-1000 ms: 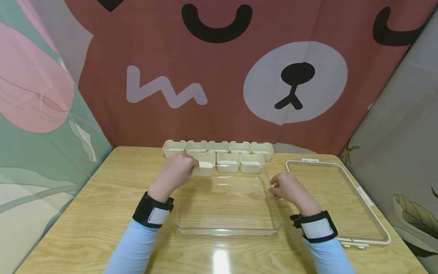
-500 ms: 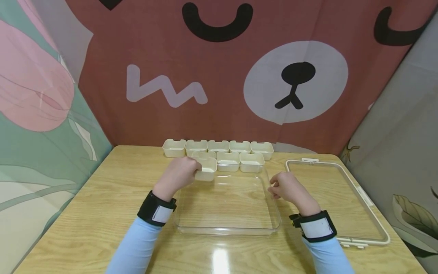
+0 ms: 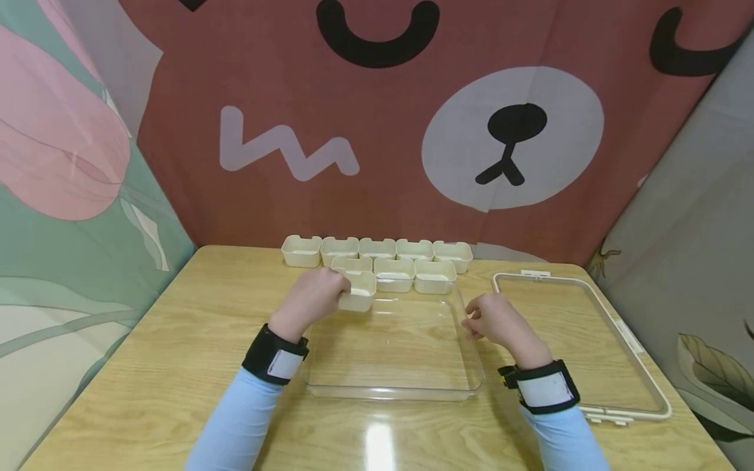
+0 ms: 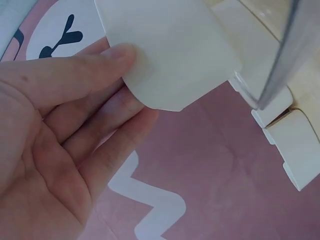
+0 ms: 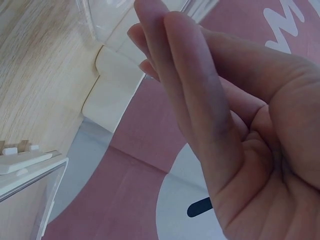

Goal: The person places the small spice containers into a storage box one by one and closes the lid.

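Note:
My left hand (image 3: pixel 311 299) pinches the left wall of a small cream plastic bin (image 3: pixel 360 294), thumb on one side and fingers on the other. The bin is held upright over the back left corner of a large clear plastic box (image 3: pixel 391 394). In the left wrist view, the thumb (image 4: pixel 117 59) lies against the cream wall. My right hand (image 3: pixel 503 327) is at the right rim of the clear box, with its fingers loosely bent. In the right wrist view, those fingers (image 5: pixel 192 75) extend towards the box's clear edge.
Several more cream bins (image 3: pixel 394 275) stand in two rows behind the clear box. A clear lid with a white rim (image 3: pixel 627 337) and clips lies at the right of the wooden table (image 3: pixel 177 340). A curtain printed with a bear (image 3: pixel 383 203) hangs behind the table.
My left hand has drawn the cream bin from the front row, forward and slightly right, over the clear box's back left corner. The right hand has stayed at the box's right rim.

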Demonstrator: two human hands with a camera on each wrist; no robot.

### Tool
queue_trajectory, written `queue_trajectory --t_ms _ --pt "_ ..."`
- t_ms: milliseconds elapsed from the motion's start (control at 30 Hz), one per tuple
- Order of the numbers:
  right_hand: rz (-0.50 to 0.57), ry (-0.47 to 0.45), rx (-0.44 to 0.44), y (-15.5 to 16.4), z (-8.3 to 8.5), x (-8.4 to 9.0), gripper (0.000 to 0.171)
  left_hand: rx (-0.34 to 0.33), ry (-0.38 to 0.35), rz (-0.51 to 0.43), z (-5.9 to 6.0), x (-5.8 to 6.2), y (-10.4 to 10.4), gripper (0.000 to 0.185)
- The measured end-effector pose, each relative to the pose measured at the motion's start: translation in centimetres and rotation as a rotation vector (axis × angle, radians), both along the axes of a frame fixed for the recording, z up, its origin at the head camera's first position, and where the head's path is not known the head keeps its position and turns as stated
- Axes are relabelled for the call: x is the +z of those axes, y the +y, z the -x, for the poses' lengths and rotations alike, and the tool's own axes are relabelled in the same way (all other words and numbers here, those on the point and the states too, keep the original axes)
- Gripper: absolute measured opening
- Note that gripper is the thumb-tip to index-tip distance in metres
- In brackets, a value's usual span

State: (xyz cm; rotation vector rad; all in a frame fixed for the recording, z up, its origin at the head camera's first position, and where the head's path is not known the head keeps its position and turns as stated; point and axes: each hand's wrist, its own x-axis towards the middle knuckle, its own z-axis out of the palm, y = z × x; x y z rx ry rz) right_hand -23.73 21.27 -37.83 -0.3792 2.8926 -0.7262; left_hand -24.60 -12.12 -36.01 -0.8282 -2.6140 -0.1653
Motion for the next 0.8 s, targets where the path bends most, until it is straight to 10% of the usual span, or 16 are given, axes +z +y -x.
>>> queue_trajectory --t_ms 800 --pt "0.006 0.016 0.02 0.16 -0.2 -0.02 0.029 0.001 -0.089 0.08 0.7 -0.23 -0.35 0.037"
